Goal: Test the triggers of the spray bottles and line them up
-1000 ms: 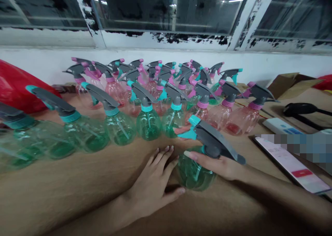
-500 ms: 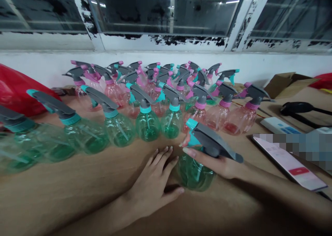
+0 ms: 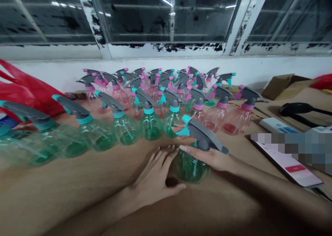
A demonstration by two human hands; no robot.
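A green spray bottle [image 3: 190, 168] with a grey trigger head and teal nozzle stands on the brown table [image 3: 77, 194] in front of me. My left hand [image 3: 157, 177] cups its left side, fingers spread along the table and thumb curled under the belly. My right hand [image 3: 210, 158] grips the bottle's neck just under the trigger head, fingers wrapped round it. Behind stands a row of green spray bottles [image 3: 150, 121], and further back several pink spray bottles [image 3: 236, 116] crowd against the white wall.
A red plastic bag [image 3: 23, 90] lies at the left. At the right are a phone [image 3: 290, 165], a white remote-like device [image 3: 276, 125], a black tool [image 3: 298, 108] and a cardboard box [image 3: 285, 83]. Windows run above the wall.
The view has shifted slightly, so everything sits a bit further right and lower. Both hands stay on the green bottle; its trigger head has turned a little.
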